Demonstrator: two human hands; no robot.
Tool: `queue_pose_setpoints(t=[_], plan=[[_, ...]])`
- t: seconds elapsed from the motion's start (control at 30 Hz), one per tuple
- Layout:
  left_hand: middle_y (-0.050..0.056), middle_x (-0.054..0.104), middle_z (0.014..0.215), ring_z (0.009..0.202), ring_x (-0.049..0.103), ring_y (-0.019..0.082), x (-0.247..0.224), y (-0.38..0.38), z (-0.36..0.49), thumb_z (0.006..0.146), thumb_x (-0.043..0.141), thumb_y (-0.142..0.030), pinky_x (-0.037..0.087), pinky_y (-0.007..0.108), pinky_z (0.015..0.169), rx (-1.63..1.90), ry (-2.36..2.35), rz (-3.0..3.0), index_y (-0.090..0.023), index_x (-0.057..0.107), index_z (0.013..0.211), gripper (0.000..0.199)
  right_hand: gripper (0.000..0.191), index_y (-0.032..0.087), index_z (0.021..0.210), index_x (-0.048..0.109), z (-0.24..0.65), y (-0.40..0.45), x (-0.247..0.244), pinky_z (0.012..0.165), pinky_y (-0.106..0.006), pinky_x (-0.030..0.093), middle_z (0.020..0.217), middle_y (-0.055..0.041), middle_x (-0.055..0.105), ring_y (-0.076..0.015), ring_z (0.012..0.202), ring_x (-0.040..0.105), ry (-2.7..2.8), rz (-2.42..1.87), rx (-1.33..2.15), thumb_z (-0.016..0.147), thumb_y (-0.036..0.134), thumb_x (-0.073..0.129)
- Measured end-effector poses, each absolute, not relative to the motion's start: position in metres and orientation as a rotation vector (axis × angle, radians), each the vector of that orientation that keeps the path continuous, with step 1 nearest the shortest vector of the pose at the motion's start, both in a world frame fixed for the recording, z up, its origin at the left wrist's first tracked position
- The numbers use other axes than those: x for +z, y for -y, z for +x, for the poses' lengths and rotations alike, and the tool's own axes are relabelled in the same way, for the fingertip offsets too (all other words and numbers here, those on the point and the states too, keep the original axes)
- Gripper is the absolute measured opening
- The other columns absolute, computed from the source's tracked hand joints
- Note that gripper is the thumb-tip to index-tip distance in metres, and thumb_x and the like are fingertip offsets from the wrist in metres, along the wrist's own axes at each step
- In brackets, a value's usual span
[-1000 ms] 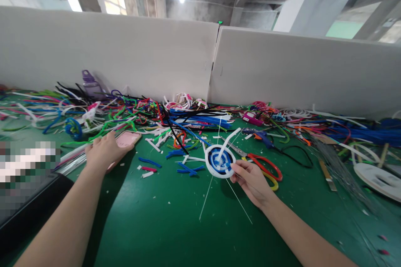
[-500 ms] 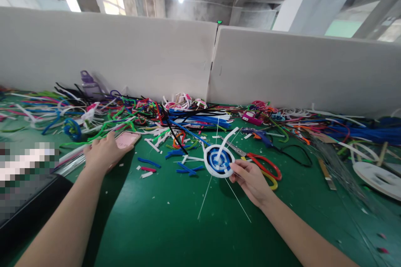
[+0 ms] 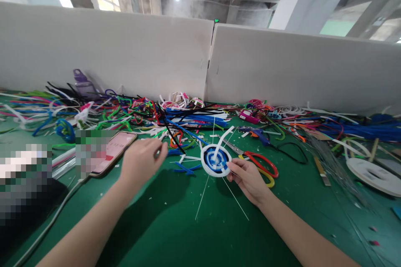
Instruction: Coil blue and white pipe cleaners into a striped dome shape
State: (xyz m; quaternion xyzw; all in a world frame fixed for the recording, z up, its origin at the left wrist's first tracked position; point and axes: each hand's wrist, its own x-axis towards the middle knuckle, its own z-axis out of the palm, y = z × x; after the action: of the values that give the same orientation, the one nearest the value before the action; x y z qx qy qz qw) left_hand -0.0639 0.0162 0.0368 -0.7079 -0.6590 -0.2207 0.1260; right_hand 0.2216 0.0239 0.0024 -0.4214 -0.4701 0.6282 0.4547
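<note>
My right hand (image 3: 246, 175) pinches the right rim of a round coil of white and blue pipe cleaners (image 3: 216, 160), held just above the green table. Thin clear rods stick out of the coil, and a white strip rises from its middle. My left hand (image 3: 142, 158) is in the air between the phone (image 3: 114, 150) and the coil. Its fingers are loosely curled, with a gap beside the thumb and nothing visible in them. The phone lies face up on the table, lit pink, with a cable at its lower end.
Red and yellow-handled scissors (image 3: 261, 164) lie right behind my right hand. Blue cut pieces (image 3: 188, 170) are scattered left of the coil. A blue glue gun (image 3: 258, 135), a knife (image 3: 322, 171), a white spool (image 3: 372, 175) and a purple bottle (image 3: 84, 85) stand or lie farther out.
My left hand has left the phone and moved right, toward the coil. The phone's screen now shows more fully. My right hand keeps its hold on the coil in about the same place.
</note>
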Motion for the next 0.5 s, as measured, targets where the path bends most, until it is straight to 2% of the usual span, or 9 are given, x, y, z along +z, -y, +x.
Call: queue_pose_setpoints(t=[0.07,0.17,0.27,0.33,0.5], plan=[[0.004,0.055,0.053,0.054,0.052,0.019,0.028,-0.009,-0.041,0.086,0.035,-0.040,0.035,0.033,0.057,-0.630,1.883,-2.287,-0.025,0.051,0.054,0.039,0.024,0.015,0.068,0.065,0.222,-0.024,0.002,0.052,-0.023,0.039,0.056,0.0011,0.056,-0.0082,0.051,0.048,1.138,-1.030,1.564,0.070,0.036,0.073],[0.002,0.052,0.049,0.045,0.044,0.016,0.017,-0.002,-0.017,0.086,0.037,-0.036,0.028,0.032,0.048,-0.758,1.859,-2.604,-0.024,0.050,0.054,0.036,0.023,0.015,0.066,0.064,0.221,-0.024,0.002,0.052,-0.022,0.039,0.055,0.0014,0.056,-0.0078,0.050,0.049,1.112,-1.005,1.579,0.069,0.036,0.074],[0.000,0.055,0.056,0.047,0.046,0.015,0.012,0.003,-0.003,0.085,0.044,-0.037,0.030,0.029,0.047,-1.104,1.908,-2.974,-0.025,0.060,0.085,0.020,0.024,0.015,0.067,0.064,0.219,-0.024,0.004,0.052,-0.023,0.039,0.057,0.0013,0.057,-0.0078,0.050,0.050,1.134,-1.007,1.608,0.069,0.037,0.074],[-0.001,0.055,0.059,0.046,0.046,0.013,0.011,0.006,0.002,0.084,0.048,-0.040,0.032,0.026,0.045,-1.339,1.942,-3.203,-0.024,0.057,0.099,0.023,0.025,0.014,0.069,0.065,0.218,-0.022,0.004,0.053,-0.023,0.039,0.057,0.0010,0.058,-0.0079,0.050,0.050,1.179,-1.028,1.627,0.069,0.039,0.073],[-0.002,0.053,0.061,0.039,0.040,0.008,0.008,0.009,0.008,0.086,0.045,-0.048,0.030,0.023,0.039,-1.626,2.066,-3.433,-0.023,0.055,0.089,0.028,0.031,0.013,0.067,0.065,0.215,-0.019,0.005,0.051,-0.023,0.038,0.056,-0.0003,0.059,-0.0089,0.049,0.051,1.270,-1.054,1.631,0.068,0.043,0.072]])
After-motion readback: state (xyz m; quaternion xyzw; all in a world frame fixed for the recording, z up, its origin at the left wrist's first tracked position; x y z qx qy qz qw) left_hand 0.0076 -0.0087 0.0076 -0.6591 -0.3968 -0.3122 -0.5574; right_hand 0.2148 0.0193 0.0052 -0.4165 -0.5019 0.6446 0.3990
